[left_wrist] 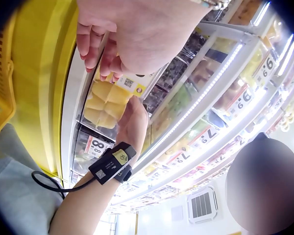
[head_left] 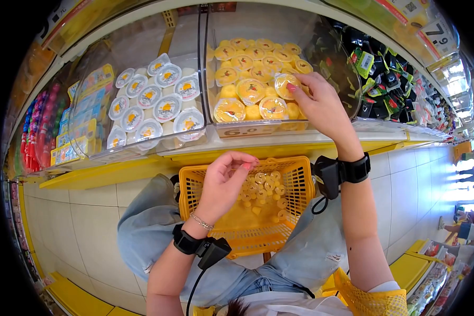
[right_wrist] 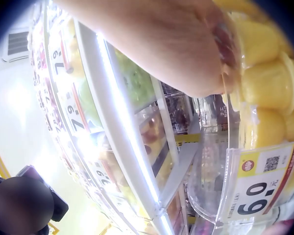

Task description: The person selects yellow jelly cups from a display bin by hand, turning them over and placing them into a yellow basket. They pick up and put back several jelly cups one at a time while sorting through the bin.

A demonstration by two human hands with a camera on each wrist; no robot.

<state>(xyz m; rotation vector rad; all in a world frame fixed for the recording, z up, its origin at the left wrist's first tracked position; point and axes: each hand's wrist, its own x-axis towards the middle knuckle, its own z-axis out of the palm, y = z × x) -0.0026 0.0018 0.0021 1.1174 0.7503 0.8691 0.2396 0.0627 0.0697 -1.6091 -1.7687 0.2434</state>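
Yellow jelly cups with printed lids [head_left: 250, 91] fill a clear bin in the head view. My right hand [head_left: 319, 102] reaches over the bin's front edge and pinches one cup [head_left: 287, 86] at its right side between thumb and fingers. My left hand [head_left: 224, 181], fingers loosely bent and holding nothing, hangs over the near-left part of a yellow basket [head_left: 188, 173]. Small yellow cups [head_left: 263, 187] lie inside the basket. The left wrist view shows the left hand [left_wrist: 137, 36] in front of the bin; in the right wrist view, yellow cups [right_wrist: 267, 85] stand behind the clear wall.
White-lidded cups [head_left: 166, 106] fill the bin to the left, beside blue-and-yellow packs [head_left: 84, 113]. Dark packages [head_left: 389, 84] lie to the right. A price label [right_wrist: 257, 188] hangs on the bin front. The basket stands between the person's knees [head_left: 142, 216].
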